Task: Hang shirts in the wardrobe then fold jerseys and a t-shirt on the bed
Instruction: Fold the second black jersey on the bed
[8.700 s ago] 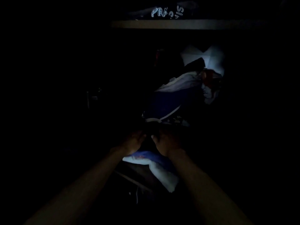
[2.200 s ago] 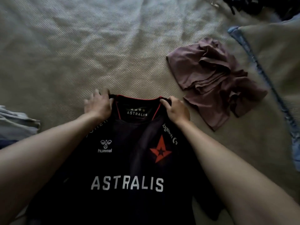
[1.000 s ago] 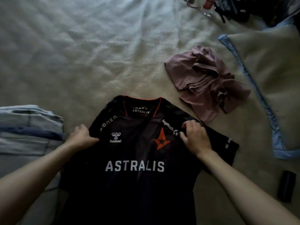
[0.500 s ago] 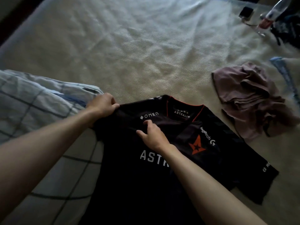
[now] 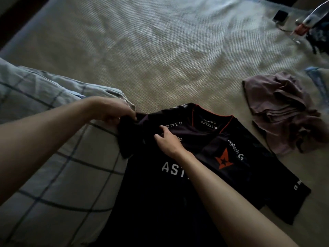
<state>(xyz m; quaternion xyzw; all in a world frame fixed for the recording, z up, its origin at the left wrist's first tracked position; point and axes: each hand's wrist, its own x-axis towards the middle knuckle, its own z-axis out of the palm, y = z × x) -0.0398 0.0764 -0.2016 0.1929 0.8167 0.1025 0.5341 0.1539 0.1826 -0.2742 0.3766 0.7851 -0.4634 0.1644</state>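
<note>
A black Astralis jersey (image 5: 204, 139) with a red star logo lies face up on the beige bed (image 5: 142, 59), collar away from me. My left hand (image 5: 114, 111) grips the jersey's left sleeve, bunched up over the edge of a pillow. My right hand (image 5: 167, 141) rests on the jersey's chest just right of that sleeve, its fingertips pinching the fabric. A crumpled mauve t-shirt (image 5: 281, 111) lies on the bed to the right of the jersey, apart from it.
A light blue checked pillow (image 5: 53, 157) fills the left side, touching the jersey. Another blue-edged pillow (image 5: 318, 82) shows at the right edge. A plastic bottle (image 5: 309, 16), a small black object (image 5: 281, 15) and dark clutter (image 5: 320, 41) lie at the far right corner.
My left hand has pulled the sleeve a little outward and my right hand has slid slightly toward it. The view has barely shifted since half a second ago.
</note>
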